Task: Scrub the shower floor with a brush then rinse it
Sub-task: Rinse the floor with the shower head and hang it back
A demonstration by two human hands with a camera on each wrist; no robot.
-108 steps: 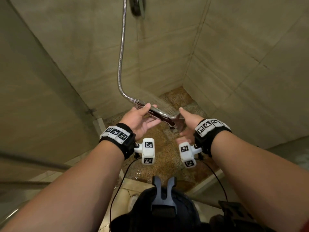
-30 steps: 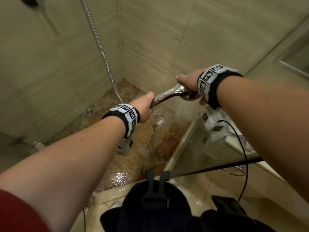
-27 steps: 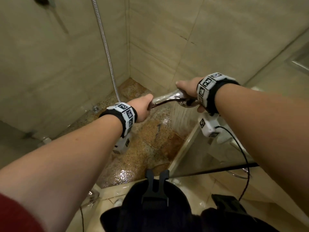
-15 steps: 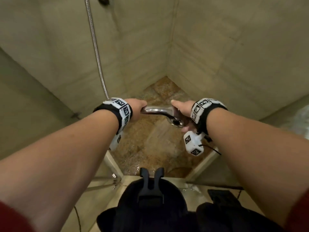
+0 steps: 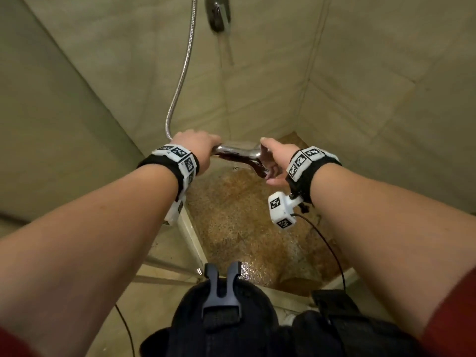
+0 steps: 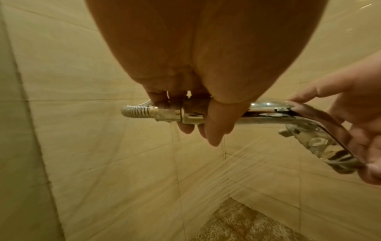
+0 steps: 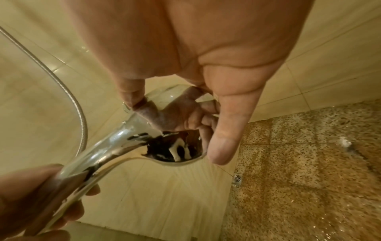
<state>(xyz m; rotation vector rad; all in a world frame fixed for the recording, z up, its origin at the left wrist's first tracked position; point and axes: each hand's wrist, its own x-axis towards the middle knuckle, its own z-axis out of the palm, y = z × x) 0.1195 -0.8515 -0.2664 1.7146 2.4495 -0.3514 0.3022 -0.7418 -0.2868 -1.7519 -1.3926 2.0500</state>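
Shower floor, wet, lay below my hands; shower head spanned crosswise between them, left hand gripping handle, right hand cupping spray end.

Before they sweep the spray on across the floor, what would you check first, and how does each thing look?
1. Left hand grips the shower head by its handle: ok.
2. Right hand steadies the spray end: ok.
3. Water running: ok, streaks fan out below the head in the left wrist view.
4. Hose hangs free, no kink visible: ok.
5. Drain uncovered: ok.
6. Shower floor wet; whether any scrub residue remains: cannot tell.
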